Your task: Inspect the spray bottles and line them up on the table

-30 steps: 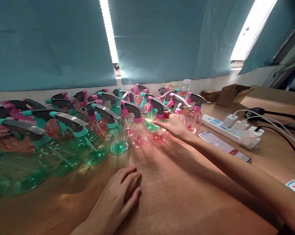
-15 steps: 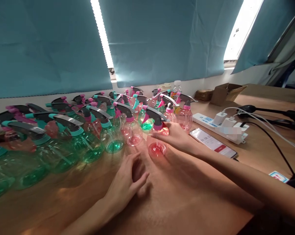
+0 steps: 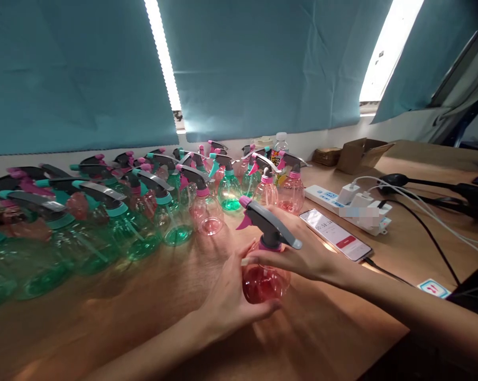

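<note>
"Pink spray bottle (image 3: 265, 286): specify its location."

"It is on the near side of the counter (image 3: 175, 301), in front of the rows of green and pink bottles (image 3: 172, 225) that run along the far edge. Its trigger head (image 3: 267, 225) points toward the far left corner. Whether the base touches the counter cannot be told."

"Specify the right hand."

"The right hand (image 3: 298, 248) grips the neck from the right. Its thumb crosses the front just below the trigger head; the other fingers are behind the bottle, partly hidden."

"Specify the left hand."

"The left hand (image 3: 233, 296) cups the lower left side. Its thumb is spread well away from the other fingers and lies across the front of the base. Whether these fingers press on the bottle cannot be told."

"List adjacent items."

"A phone (image 3: 336, 235) lies face up to the right, just beside a power strip (image 3: 322, 194). An open carton (image 3: 360, 156) stands near the far edge."
</note>
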A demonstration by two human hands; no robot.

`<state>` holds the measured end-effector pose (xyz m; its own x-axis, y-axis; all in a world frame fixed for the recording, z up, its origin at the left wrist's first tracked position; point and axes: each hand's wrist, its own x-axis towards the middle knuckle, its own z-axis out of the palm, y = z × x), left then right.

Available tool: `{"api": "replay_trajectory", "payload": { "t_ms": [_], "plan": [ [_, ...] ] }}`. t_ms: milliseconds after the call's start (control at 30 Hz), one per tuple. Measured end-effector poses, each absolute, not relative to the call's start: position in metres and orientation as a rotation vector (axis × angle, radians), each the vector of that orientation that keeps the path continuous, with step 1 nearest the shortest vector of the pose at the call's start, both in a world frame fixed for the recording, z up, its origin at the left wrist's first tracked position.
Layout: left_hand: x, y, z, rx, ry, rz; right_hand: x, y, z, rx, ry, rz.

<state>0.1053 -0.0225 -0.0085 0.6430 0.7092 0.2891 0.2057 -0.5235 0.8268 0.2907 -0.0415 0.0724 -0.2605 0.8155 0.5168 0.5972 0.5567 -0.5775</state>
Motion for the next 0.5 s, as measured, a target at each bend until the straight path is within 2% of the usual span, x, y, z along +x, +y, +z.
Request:
{"api": "replay_trajectory", "payload": {
  "t_ms": [133, 333, 500],
  "plan": [
    [0.114, -0.020, -0.006, 2.081, 0.647, 0.786, 0.292, -0.037, 0.075, -1.104, -1.876, 0.590],
    [0.117, -0.016, -0.001, 2.200, 0.641, 0.794, 0.289, -0.030, 0.071, -1.048, -1.763, 0.630],
    [0.086, -0.003, -0.005, 2.542, 0.742, 0.617, 0.287, -0.021, 0.063, -1.048, -1.694, 0.661]
  ]
}}
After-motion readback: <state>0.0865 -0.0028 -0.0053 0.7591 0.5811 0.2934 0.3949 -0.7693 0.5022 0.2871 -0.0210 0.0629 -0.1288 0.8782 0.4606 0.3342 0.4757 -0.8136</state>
